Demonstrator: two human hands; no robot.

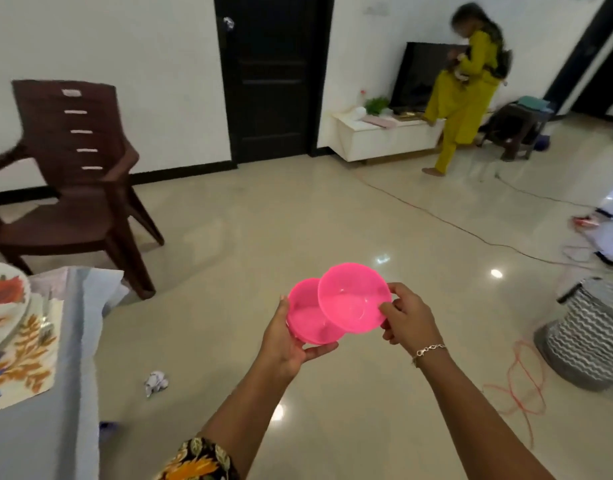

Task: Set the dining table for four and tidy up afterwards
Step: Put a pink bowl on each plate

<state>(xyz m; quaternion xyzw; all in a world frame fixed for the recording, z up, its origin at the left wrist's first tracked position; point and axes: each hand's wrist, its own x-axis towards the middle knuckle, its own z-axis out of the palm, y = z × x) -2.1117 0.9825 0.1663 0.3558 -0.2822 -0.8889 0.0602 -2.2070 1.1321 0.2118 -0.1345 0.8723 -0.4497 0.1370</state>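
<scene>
Hidden / unclear:
- Bench [76, 341], lower left of frame, cut by the left and bottom edges; blue-grey cloth over it.
- Plate [3, 296] with a flower print, only its right part in frame. It lies on a leaf-print mat [28, 358].
- Cutlery [45, 327] just right of the plate, blurred; kind cannot be told.
- Basket [589, 341] with a zigzag pattern, right edge of frame, cut off; inside not seen.
- Person [464, 95] in yellow-green, upper right, blurred.

Containers:
- Two pink bowls at frame centre, over the floor [229, 254].
- Lower bowl [308, 320] shows layered rims at its bottom edge, perhaps a stack; count unclear.
- Top bowl [353, 303] is tilted toward the camera and overlaps the lower bowl's right side.
- Both show only bare pink inside.

Hands:
- Left hand [284, 344] cups the lower bowl, fingers up its left wall, thumb curled under the near rim.
- Right hand [407, 320] pinches the top bowl's right rim, thumb over the edge, fingers behind.
- The hands are apart, bowls between them, right of the bench.

Other:
- Brown chair [76, 174], upper left.
- Paper wad [156, 382] on the floor near the bench.
- Orange cord [520, 386] looped left of the basket
</scene>
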